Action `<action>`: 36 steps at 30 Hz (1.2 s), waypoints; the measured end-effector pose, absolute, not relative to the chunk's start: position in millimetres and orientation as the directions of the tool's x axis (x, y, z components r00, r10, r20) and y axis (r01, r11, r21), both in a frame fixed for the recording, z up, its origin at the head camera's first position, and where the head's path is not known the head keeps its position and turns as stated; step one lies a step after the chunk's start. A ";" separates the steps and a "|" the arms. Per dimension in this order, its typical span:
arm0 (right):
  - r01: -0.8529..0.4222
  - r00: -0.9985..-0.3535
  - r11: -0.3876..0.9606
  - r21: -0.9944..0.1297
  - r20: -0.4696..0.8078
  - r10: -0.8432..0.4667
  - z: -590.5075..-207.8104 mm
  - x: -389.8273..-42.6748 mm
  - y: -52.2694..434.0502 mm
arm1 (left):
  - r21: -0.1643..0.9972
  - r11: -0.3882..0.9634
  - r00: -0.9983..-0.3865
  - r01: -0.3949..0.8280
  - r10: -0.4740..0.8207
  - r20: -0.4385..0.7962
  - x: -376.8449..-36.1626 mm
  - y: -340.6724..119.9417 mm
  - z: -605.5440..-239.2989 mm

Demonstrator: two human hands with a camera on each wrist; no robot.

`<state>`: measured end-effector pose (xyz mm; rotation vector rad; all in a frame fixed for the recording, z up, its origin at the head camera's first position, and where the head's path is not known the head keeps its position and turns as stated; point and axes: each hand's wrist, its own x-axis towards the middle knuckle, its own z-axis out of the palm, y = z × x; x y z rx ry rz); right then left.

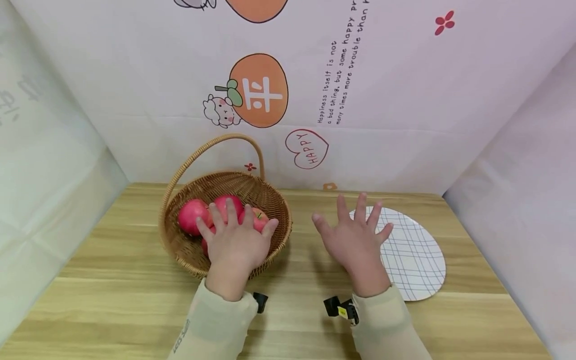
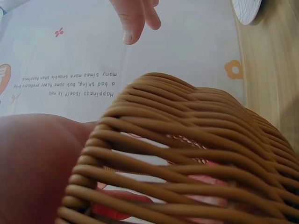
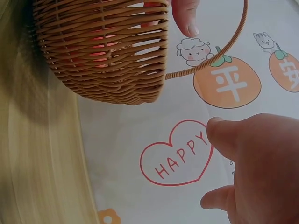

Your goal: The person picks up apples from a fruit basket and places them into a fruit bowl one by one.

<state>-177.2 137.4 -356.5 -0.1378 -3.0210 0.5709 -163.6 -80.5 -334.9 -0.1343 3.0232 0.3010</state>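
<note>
A brown wicker basket (image 1: 254,189) with a tall arched handle (image 1: 200,152) stands on the left side of the table. Several red apples (image 1: 191,216) lie inside it, partly hidden by my left hand (image 1: 236,245). That hand is spread over the basket's front part, palm down, fingers straight and holding nothing. My right hand (image 1: 357,242) hovers with fingers spread between the basket and a white oval plate (image 1: 414,255) with blue crossing lines, overlapping the plate's left edge in the head view. In the right wrist view, the basket's woven side (image 3: 107,60) shows beyond the right hand.
The wooden tabletop (image 1: 297,320) ends at a white printed cloth (image 1: 382,150) at the back. White cloth walls (image 1: 49,165) close off both sides. Each wrist bears a small black camera, like the right one (image 1: 332,306).
</note>
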 end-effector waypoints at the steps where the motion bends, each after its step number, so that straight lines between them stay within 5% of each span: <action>1: 0.072 -0.994 0.930 -0.360 0.050 0.097 -357.2 -176.9 136.3 | 0.192 0.976 -0.990 -0.101 -0.081 -0.112 -163.5 -80.6 -335.1; 36: 0.043 -0.993 0.943 -0.330 0.092 0.078 -345.8 -166.0 120.1 | 0.167 0.982 -0.993 -0.089 -0.074 -0.093 -159.7 -72.5 -329.5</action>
